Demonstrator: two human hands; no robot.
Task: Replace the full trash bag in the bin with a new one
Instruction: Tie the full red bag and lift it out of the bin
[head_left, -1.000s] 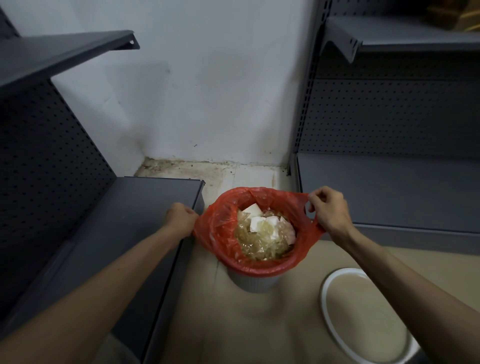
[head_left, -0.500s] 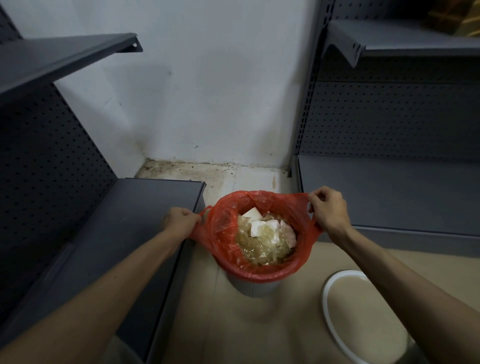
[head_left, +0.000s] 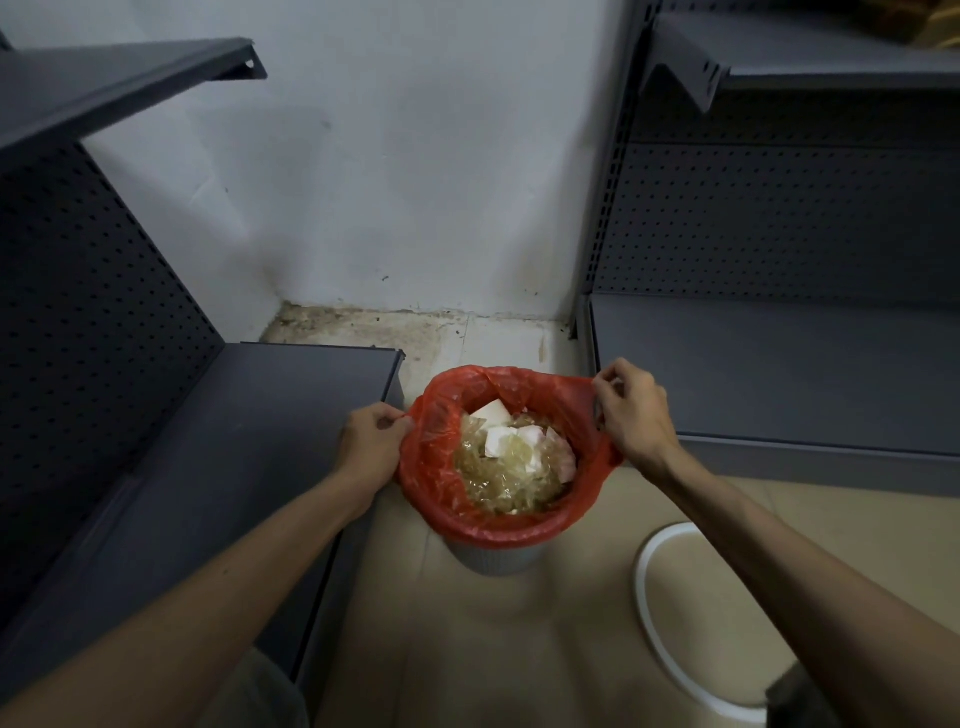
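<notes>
A red trash bag (head_left: 441, 483) sits in a small grey ribbed bin (head_left: 493, 558) on the floor between two shelf units. It is filled with crumpled clear plastic and white paper scraps (head_left: 511, 457). My left hand (head_left: 371, 441) pinches the bag's left edge. My right hand (head_left: 631, 410) grips the right edge, pulled up and outward off the bin's rim. The bag's mouth is stretched wide open between both hands. No new bag is visible.
A white ring (head_left: 670, 623) lies on the tan floor at the lower right. Dark grey metal shelf units with pegboard backs stand at left (head_left: 249, 415) and right (head_left: 779, 374). A white wall (head_left: 415, 182) with a grimy floor strip closes the back.
Both hands have drawn the bag's edges up and outward off the bin's rim. The mouth now stands higher and wider than a second ago.
</notes>
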